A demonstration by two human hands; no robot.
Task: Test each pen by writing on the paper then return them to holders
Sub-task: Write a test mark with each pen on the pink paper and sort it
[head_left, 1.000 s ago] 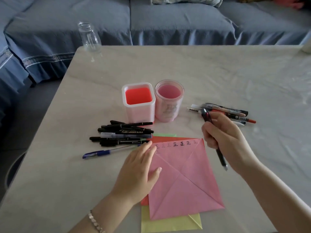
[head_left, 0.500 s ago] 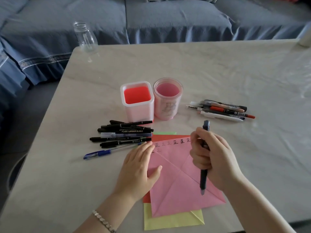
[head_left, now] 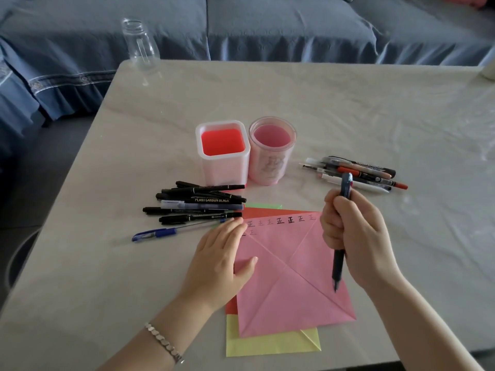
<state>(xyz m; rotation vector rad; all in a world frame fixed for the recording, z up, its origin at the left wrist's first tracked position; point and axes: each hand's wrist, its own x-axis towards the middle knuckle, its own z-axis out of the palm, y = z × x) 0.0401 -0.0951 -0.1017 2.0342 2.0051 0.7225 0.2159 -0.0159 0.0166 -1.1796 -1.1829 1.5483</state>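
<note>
My right hand grips a dark pen in a fist, upright, tip pointing down just above the pink paper. My left hand lies flat on the paper's left edge, fingers straight. A row of written marks runs along the paper's top edge. Two empty pink holders stand behind it: a square one and a round one. Several black pens and a blue one lie in a pile to the left. Another pile of pens lies to the right.
Red, green and yellow sheets lie under the pink paper. A clear plastic bottle stands at the table's far left corner. A blue sofa runs behind the table.
My right hand has carried the pen from beside the right pile to over the pink paper and turned it upright, tip down. My left hand has stayed on the paper.
</note>
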